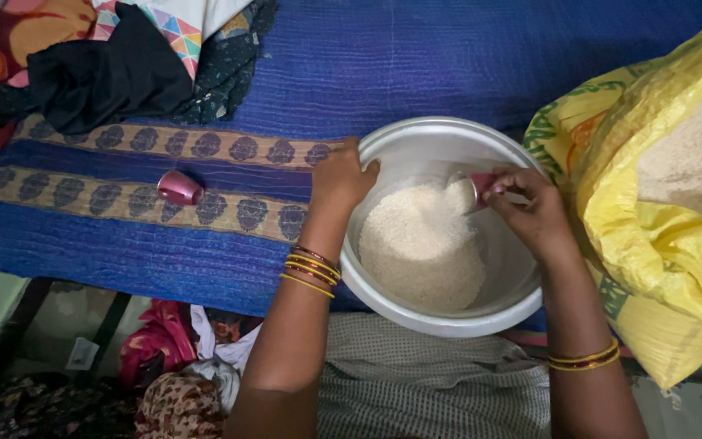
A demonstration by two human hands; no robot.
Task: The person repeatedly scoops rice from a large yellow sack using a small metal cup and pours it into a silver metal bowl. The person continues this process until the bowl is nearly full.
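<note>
The right hand (534, 213) has its fingers clamped on a small pink cup (479, 189) tipped over the rice (420, 244), at the bowl's (440, 138) two o'clock, while the left hand (341, 179) grips its rim at nine o'clock.

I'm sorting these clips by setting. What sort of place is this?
Probably a home, on a bed or cot: a blue quilted bedcover, heaped clothes, and an open yellow sack of rice beside a round metal bowl that both hands work in.

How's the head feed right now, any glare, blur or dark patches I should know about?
Head view: dim, soft light; mild sheen on the metal bowl rim; rice reads pale with little grain detail; bottom-left floor area in deep shadow; both hands sharp enough, left hand, right hand.
</note>
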